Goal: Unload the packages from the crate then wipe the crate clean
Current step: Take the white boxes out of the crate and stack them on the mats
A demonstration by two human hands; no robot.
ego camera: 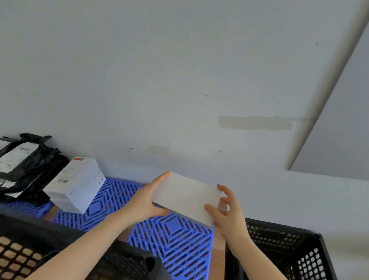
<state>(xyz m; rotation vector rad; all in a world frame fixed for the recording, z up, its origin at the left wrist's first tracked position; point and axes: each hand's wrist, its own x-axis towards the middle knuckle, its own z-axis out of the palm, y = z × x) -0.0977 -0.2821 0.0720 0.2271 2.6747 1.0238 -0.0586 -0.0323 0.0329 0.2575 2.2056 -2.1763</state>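
Both hands are holding a white box (pixel 187 196) up in the air in the middle of the frame. The left hand (pixel 147 202) is gripping its left end, and the right hand (pixel 229 210) is pinching its right end. Black crates are sitting at the lower left (pixel 24 238) and lower right (pixel 291 252). More packages, a white one (pixel 76 184) and black bags (pixel 22 165), are lying on blue mats (pixel 174 242) at the left.

A plain white box (pixel 187 196) sits at centre frame. Blue lattice mats (pixel 174 240) show diamond patterns below it. Black perforated crates (pixel 291 252) fill the lower corners. At left, black bags (pixel 28 168) carry white labels; another white box (pixel 76 183) bears a red patch.
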